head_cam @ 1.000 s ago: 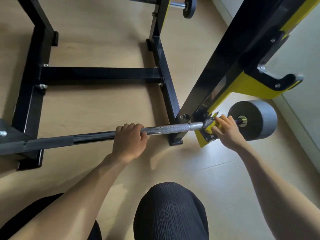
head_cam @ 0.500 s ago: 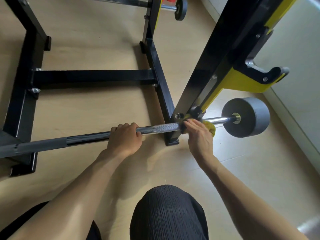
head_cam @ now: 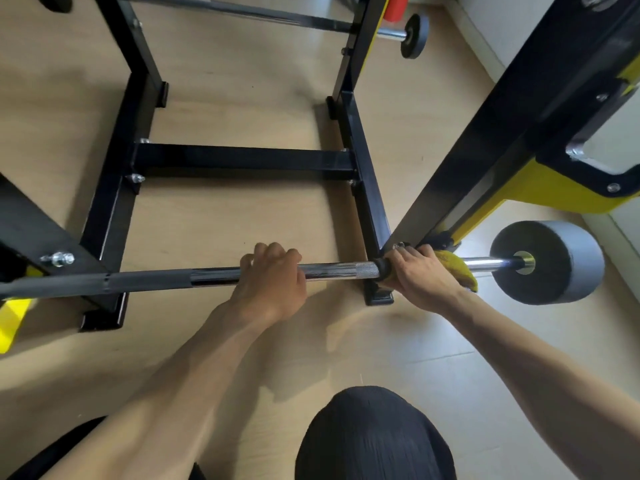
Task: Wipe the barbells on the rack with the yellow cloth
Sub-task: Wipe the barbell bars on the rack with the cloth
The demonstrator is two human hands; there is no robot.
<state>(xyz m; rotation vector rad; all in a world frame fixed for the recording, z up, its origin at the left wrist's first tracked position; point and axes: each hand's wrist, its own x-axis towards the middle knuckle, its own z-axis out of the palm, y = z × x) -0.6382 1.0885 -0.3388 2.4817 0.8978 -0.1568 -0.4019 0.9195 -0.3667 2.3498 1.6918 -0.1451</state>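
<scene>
A chrome barbell (head_cam: 339,271) lies low across the black and yellow rack (head_cam: 367,202), with a grey weight plate (head_cam: 554,268) on its right end. My left hand (head_cam: 268,280) is wrapped around the bar near its middle. My right hand (head_cam: 420,277) presses the yellow cloth (head_cam: 457,268) around the bar beside the rack's right upright; most of the cloth is hidden under the palm. A second barbell (head_cam: 263,12) with a small black plate (head_cam: 414,36) rests across the far side of the rack.
The rack's black base rails and crossbar (head_cam: 242,161) sit on the wooden floor (head_cam: 235,220). A yellow and black hook (head_cam: 561,188) juts from the right upright. A white wall (head_cam: 502,22) runs along the right. My dark-clothed knee (head_cam: 374,434) is at the bottom.
My right hand has slid the yellow cloth leftward along the bar, from beside the grey plate to the rack's right upright. My left hand has kept its grip.
</scene>
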